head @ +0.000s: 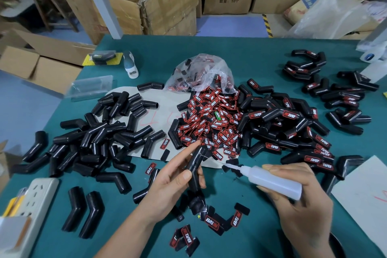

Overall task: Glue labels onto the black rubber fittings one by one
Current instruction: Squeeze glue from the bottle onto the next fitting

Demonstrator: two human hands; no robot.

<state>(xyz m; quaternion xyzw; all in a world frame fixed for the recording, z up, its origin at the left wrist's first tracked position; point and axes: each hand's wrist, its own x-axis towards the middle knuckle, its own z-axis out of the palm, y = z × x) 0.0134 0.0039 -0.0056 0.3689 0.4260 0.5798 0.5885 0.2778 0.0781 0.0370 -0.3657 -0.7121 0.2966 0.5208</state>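
My left hand (pixel 167 184) grips a black bent rubber fitting (pixel 195 165) upright above the table, thumb across its front and forefinger stretched along its side. My right hand (pixel 299 199) holds a translucent white glue bottle (pixel 270 180), its thin nozzle (pixel 231 166) pointing left, a short way right of the fitting and not touching it. A heap of red-and-black "TAPER" labels (pixel 213 123) lies just beyond. Unlabelled fittings (pixel 100 136) are piled at the left. Fittings bearing labels (pixel 293 123) are piled at the right.
A clear plastic bag (pixel 201 73) spills labels at the heap's far end. Loose labels (pixel 186 236) lie near my wrists. A white power strip (pixel 35 199) sits at the near left, a sheet of white card (pixel 364 195) at the near right. Cardboard boxes (pixel 167 2) stand behind the green table (pixel 240 48).
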